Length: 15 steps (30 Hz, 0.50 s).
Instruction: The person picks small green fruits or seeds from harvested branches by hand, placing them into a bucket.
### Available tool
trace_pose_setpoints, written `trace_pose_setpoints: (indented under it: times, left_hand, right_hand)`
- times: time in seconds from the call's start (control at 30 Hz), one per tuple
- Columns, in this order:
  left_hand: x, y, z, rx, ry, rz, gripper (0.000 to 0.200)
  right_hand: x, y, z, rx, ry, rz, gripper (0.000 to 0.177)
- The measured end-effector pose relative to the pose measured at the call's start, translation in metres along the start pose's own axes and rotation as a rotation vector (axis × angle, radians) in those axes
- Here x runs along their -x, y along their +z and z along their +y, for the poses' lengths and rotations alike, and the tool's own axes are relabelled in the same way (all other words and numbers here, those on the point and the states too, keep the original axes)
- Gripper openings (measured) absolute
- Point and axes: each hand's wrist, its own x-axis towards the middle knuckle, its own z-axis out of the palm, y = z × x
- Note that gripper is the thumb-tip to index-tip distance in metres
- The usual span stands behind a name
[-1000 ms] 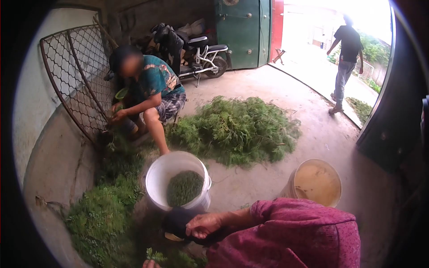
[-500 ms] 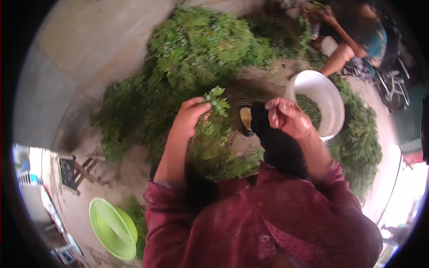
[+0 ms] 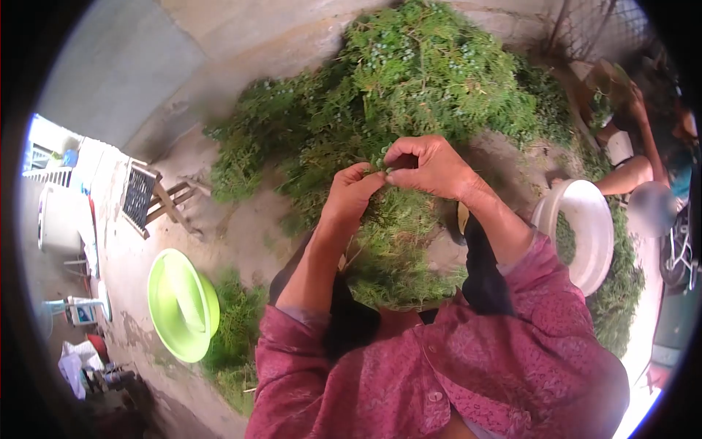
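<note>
My left hand (image 3: pixel 349 192) pinches a small green sprig (image 3: pixel 379 156) of scale-like evergreen leaves. My right hand (image 3: pixel 433 168) meets it from the other side, thumb and forefinger closed together on the same sprig. Fingertips of both hands nearly touch, and they cover much of the sprig. Beyond them rises a large heap of cut evergreen branches (image 3: pixel 446 88) dotted with pale bluish cones. To the right stands a white bucket (image 3: pixel 596 238), with small green pieces (image 3: pixel 565 238) inside.
A lime-green basin (image 3: pixel 208 304) is on the ground at left, beside more greenery (image 3: pixel 238 314). Farther left is a small wooden stool (image 3: pixel 167 201). Another person (image 3: pixel 632 172) sits at the upper right, near a parked two-wheeler (image 3: pixel 680 249).
My right hand has left the bucket's side and come to the sprig in my left hand. The view has turned, so the bucket and heap appear farther right.
</note>
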Motion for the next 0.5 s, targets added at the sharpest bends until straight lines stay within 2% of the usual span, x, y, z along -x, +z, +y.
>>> trace_pose_setpoints:
  times: [0.17,0.23,0.37,0.43,0.47,0.5]
  left_hand:
    - [0.01,-0.013,0.002,-0.009,-0.07,0.092,0.006]
    - [0.01,-0.013,0.002,-0.051,0.002,0.128,0.006]
    - [0.014,-0.007,0.008,-0.041,0.002,0.197,0.006]
    - [0.016,-0.009,0.008,-0.026,0.024,0.25,0.006]
    - [0.018,-0.009,0.009,-0.029,0.025,0.248,0.006]
    - [0.02,-0.01,0.012,-0.025,0.052,0.259,0.006]
  right_hand:
    - [-0.022,0.02,0.026,-0.042,-0.093,-0.026,0.015]
    - [-0.028,0.025,0.02,0.34,-0.292,0.106,0.015]
    - [-0.032,0.033,0.028,0.419,-0.325,0.19,0.015]
    - [-0.037,0.023,0.041,0.585,-0.311,0.38,0.009]
    - [-0.034,0.015,0.033,0.585,-0.311,0.384,0.009]
    - [-0.031,0.005,0.021,-0.012,-0.032,0.217,0.009]
